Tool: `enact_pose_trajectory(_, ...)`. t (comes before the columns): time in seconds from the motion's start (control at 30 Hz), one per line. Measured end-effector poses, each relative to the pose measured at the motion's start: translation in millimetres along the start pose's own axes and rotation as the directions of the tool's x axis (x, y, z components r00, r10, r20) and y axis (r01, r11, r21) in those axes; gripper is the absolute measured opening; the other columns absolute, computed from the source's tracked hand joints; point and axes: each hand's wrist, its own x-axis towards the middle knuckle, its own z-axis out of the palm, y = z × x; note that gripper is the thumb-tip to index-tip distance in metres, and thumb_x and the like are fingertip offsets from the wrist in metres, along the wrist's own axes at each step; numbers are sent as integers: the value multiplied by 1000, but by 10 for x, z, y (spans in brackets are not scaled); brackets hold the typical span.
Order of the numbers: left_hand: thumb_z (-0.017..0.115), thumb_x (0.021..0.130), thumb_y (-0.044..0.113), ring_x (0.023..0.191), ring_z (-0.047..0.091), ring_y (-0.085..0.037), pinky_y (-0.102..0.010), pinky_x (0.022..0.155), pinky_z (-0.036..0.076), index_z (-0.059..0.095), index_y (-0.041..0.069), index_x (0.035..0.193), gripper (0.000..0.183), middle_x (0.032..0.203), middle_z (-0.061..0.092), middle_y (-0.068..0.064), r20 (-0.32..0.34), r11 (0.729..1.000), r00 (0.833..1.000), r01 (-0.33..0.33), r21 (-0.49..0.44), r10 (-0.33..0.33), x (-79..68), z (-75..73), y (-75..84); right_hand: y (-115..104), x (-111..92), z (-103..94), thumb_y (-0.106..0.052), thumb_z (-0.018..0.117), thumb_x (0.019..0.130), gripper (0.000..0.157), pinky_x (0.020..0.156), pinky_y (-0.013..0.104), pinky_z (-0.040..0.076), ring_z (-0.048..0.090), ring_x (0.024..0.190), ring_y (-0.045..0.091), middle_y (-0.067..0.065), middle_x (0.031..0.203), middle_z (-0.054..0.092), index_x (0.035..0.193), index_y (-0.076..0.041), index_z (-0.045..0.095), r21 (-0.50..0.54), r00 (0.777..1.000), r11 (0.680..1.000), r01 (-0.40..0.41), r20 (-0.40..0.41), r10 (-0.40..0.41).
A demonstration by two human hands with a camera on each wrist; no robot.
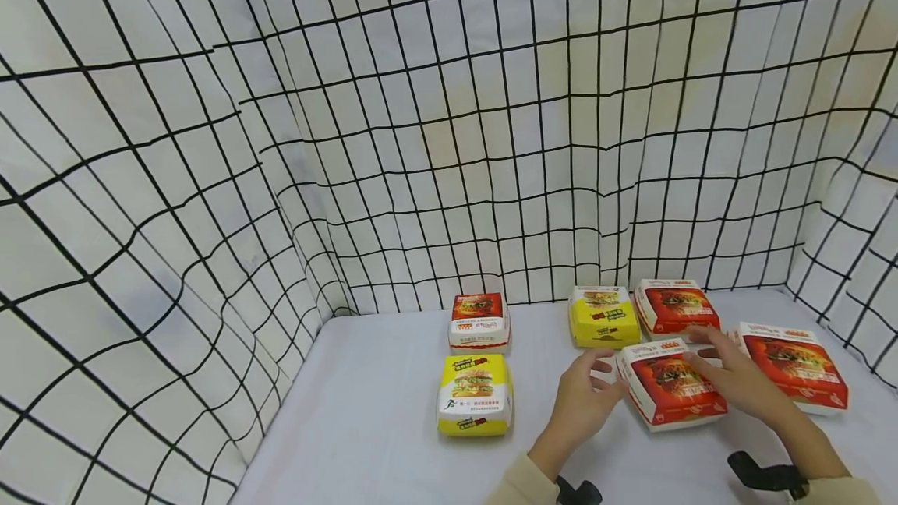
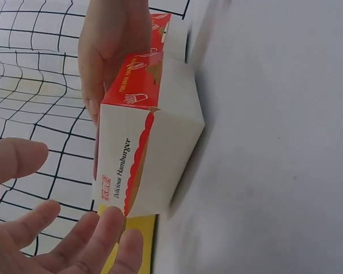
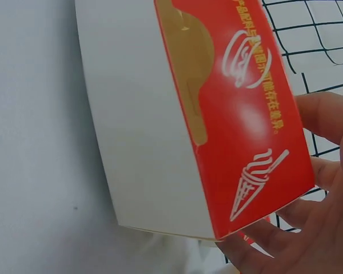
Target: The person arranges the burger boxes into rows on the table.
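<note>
A red and white hamburger box [image 1: 675, 386] sits on the white table between both hands. Beside its left side is my left hand [image 1: 584, 400], with the fingers spread and slightly bent; in the left wrist view the fingertips overlap the lower corner of the box [image 2: 126, 148]. My right hand [image 1: 740, 376] reaches over the right side, thumb above the lid. The right wrist view has its loosely bent fingers [image 3: 297, 214] along the end of the box [image 3: 257, 120], right at the edge. Neither hand is closed around the box.
Behind stand a yellow box [image 1: 605, 318] and a red box [image 1: 677, 309]; another red box [image 1: 796, 365] lies to the right. Further left, a red and white box [image 1: 480, 322] stands behind a yellow and white one [image 1: 475, 396]. White cloth with a black grid [image 1: 491, 139] walls the table.
</note>
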Motion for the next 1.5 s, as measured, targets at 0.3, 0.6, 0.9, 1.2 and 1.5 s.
enact_pose_trajectory(0.3,83,85,32,84,54,-7,-28,70,54,56,37,138,59,117,61,6,-10,990,994,105,98,-105,8,175,-55,95,14,39,-39,45,109,65,90,65,52,46,127,61,39,150,36,156,2,27,14,997,999,-31,66,30)
enact_pose_trajectory(0.6,82,86,36,85,55,-7,-28,72,53,50,37,147,68,117,61,6,52,989,995,74,127,-81,-41,161,-60,56,28,96,-42,45,108,68,89,60,55,48,126,61,39,153,31,158,0,25,40,991,998,-44,127,39)
enact_pose_trajectory(0.9,79,88,40,92,53,-7,-28,77,52,49,32,149,70,116,58,5,82,986,995,51,161,-65,-18,62,-128,-47,50,176,-45,47,107,72,90,57,56,49,127,56,38,156,26,161,-4,21,65,979,993,-99,186,86)
enact_pose_trajectory(1.2,78,88,43,104,55,-12,-38,84,53,51,29,149,68,118,60,5,74,979,995,54,196,-69,22,-79,-171,-147,59,298,-49,47,106,75,88,52,57,56,123,45,36,152,34,160,-4,22,63,972,990,-128,205,113)
enact_pose_trajectory(1.5,85,80,45,103,55,-12,-43,87,54,51,36,147,76,118,60,5,72,967,993,79,241,-99,54,-124,-166,-168,76,352,-50,46,106,77,91,56,56,54,125,49,37,154,30,160,-2,19,59,972,990,-129,205,114)
